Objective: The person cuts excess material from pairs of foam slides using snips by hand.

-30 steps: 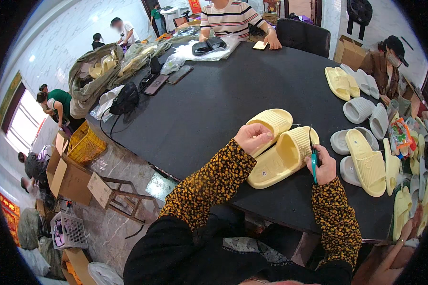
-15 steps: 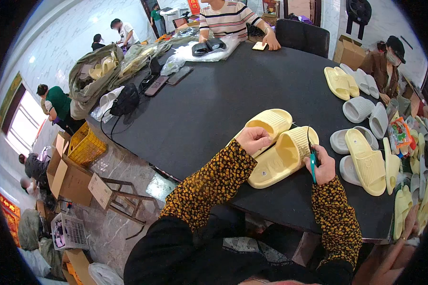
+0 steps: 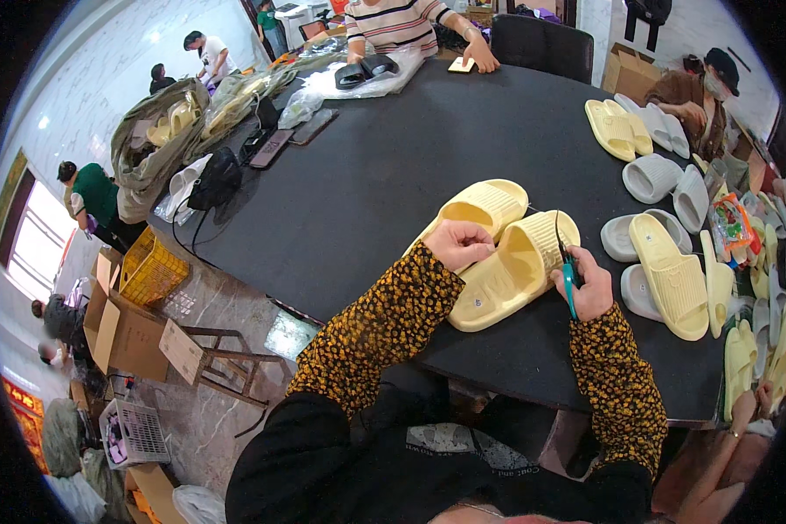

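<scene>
A pair of pale yellow slide slippers lies on the dark table in front of me, toes pointing away. The left slipper (image 3: 489,205) is partly covered by my left hand (image 3: 460,245), whose fingers are curled in at the inner side of the pair. Whatever they pinch, if anything, is hidden. My right hand (image 3: 588,284) is closed round small scissors (image 3: 570,284) with teal handles and dark blades. Those blades point away from me, at the outer side of the strap of the right slipper (image 3: 506,284). A thin tag thread seems to show between the two straps.
More yellow slippers (image 3: 670,275) and grey slippers (image 3: 652,178) line the table's right side. Phones (image 3: 272,148) and a black bag (image 3: 219,178) lie at the left. Across the table (image 3: 384,166) a person in a striped shirt (image 3: 393,26) handles black slippers (image 3: 367,72). A wooden stool (image 3: 210,358) stands left.
The whole view has shifted, so the table sits higher in it. My right hand still holds the scissors at the right slipper's strap. My left hand stays curled by the pair.
</scene>
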A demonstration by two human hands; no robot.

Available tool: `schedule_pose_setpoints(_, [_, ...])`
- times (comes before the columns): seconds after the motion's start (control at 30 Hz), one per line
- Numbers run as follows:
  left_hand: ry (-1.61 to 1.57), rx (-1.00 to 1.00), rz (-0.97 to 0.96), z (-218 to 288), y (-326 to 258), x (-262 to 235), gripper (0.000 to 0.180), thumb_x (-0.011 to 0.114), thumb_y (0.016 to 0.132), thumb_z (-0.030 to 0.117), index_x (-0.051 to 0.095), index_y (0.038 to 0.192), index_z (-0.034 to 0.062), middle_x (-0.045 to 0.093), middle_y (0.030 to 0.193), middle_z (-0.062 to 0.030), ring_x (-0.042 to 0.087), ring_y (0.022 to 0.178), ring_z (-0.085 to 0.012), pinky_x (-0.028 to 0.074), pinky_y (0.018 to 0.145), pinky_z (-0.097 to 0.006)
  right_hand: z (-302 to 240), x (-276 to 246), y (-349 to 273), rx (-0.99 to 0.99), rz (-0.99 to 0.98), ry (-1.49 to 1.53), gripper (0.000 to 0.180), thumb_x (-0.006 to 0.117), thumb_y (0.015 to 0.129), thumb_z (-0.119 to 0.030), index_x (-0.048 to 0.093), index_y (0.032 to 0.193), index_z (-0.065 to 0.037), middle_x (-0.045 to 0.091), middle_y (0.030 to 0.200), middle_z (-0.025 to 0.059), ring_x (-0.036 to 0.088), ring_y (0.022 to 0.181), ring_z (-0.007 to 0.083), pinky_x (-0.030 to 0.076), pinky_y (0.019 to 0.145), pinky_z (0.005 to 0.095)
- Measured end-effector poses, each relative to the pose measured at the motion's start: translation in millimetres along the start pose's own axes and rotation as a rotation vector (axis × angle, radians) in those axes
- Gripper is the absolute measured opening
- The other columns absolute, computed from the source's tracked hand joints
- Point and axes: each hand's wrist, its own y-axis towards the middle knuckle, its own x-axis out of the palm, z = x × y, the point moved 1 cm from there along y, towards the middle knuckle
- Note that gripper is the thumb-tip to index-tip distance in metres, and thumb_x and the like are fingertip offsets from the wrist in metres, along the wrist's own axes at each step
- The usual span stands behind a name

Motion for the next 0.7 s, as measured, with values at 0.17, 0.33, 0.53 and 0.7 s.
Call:
schedule_pose_setpoints(0.17, [-0.093, 0.004, 0.059, 5.8, -3.0, 0.4, 0.012, 0.064, 0.082, 0.010, 0.065, 0.089, -0.0001, 0.063, 0.080, -0.0002, 0.057, 0.073, -0.0060, 0.046, 0.068, -0.020, -2.3, 1.5, -0.2, -0.014, 0.003, -0.009, 0.042, 0.070, 0.078, -0.014, 0.052, 0.113, 0.001, 0.065, 0.081, 0.0144, 0.064, 0.071, 0.0177, 0.050, 0.066, 0.0286])
schedule_pose_setpoints(0.33, [-0.198, -0.025, 0.105, 11.8, -7.2, 1.6, 0.011, 0.063, 0.083, 0.010, 0.064, 0.088, 0.0006, 0.063, 0.079, -0.0008, 0.058, 0.072, -0.0066, 0.047, 0.068, -0.020, -2.2, 1.6, -2.5, -0.026, -0.010, -0.042, 0.042, 0.070, 0.078, -0.016, 0.052, 0.113, -0.002, 0.064, 0.079, 0.0150, 0.066, 0.070, 0.0250, 0.051, 0.063, 0.0314])
schedule_pose_setpoints(0.53, [-0.064, 0.028, 0.200, 10.4, 0.2, 3.5, 0.009, 0.062, 0.081, 0.007, 0.064, 0.087, 0.0011, 0.062, 0.076, -0.0008, 0.058, 0.069, -0.0074, 0.047, 0.065, -0.021, 1.0, -0.6, -2.6, -0.078, 0.026, -0.174, 0.044, 0.071, 0.077, -0.024, 0.053, 0.112, -0.005, 0.064, 0.080, 0.0162, 0.066, 0.074, 0.0310, 0.052, 0.064, 0.0359])
schedule_pose_setpoints(0.7, [-0.144, 0.069, 0.262, 9.2, 3.5, 3.4, 0.009, 0.063, 0.081, 0.010, 0.065, 0.080, 0.0005, 0.060, 0.070, 0.0017, 0.054, 0.064, -0.0053, 0.045, 0.062, -0.020, 6.3, 0.1, 3.0, -0.085, 0.068, -0.232, 0.042, 0.070, 0.078, -0.029, 0.054, 0.112, -0.008, 0.065, 0.086, 0.0157, 0.065, 0.079, 0.0319, 0.052, 0.066, 0.0369])
